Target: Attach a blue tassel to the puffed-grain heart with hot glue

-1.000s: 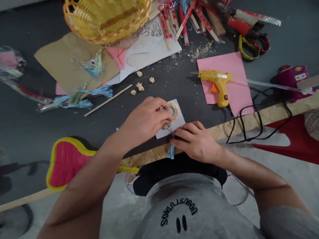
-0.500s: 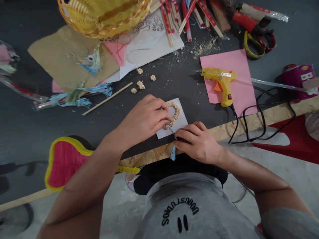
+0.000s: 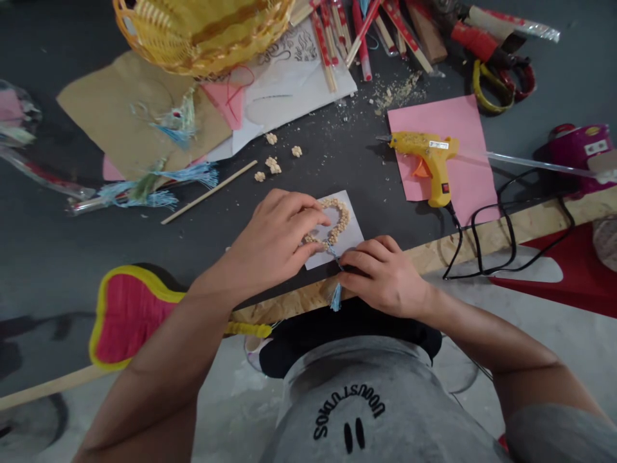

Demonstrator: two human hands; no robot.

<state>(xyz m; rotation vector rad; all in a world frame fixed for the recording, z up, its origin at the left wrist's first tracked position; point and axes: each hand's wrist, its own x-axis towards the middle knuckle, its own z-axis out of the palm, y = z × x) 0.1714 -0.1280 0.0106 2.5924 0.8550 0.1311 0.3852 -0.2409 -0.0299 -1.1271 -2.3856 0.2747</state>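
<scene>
A small white card [image 3: 351,236] lies at the near edge of the dark table [image 3: 58,231]. On it sits a heart-shaped ring of beige beads [image 3: 337,218]. My left hand [image 3: 274,241] rests over the ring's left side, fingertips pinched on the beads. My right hand [image 3: 383,276] is closed just below the card, pinching the cord of a small blue tassel [image 3: 334,297] that hangs over the table edge.
A yellow glue gun [image 3: 427,161] lies on pink paper [image 3: 448,154] to the right, its black cable [image 3: 482,238] looping off the edge. Loose beige bead clusters [image 3: 272,164], a wooden stick [image 3: 208,191], blue tassels [image 3: 159,186], papers, a yellow basket [image 3: 202,29] and chopsticks [image 3: 366,29] fill the far side.
My left hand has slid down and left along the bead ring, uncovering more of the heart shape. My right hand stays at the tassel cord.
</scene>
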